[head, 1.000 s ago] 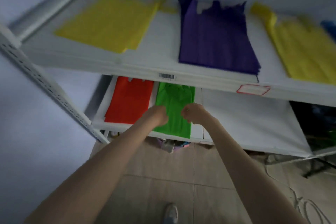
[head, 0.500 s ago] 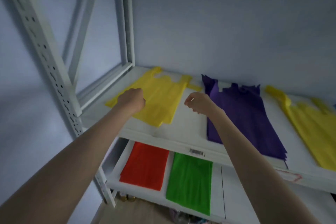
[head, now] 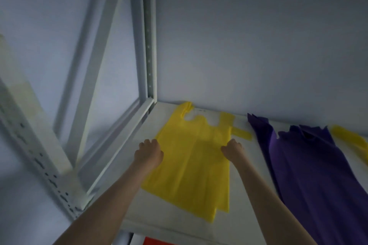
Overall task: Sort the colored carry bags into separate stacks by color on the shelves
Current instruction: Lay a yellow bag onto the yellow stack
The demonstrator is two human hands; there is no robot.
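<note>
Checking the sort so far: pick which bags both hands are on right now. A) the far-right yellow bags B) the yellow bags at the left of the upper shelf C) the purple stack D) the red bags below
B: the left hand and right hand sit on opposite side edges of the left yellow bags, clear of the purple stack.

The picture is dim and has a cold, bluish tone. Soft light seems to come from above and a little behind the person; the far wall is evenly grey with no glare. A faint shadow lies across the middle of the yellow bag, and the purple bags on the right look very dark. The shelf post near the left edge is blurred, its holes smeared. Straight frame bars lean and bend towards the edges from the wide lens. Fine detail is soft everywhere.
</note>
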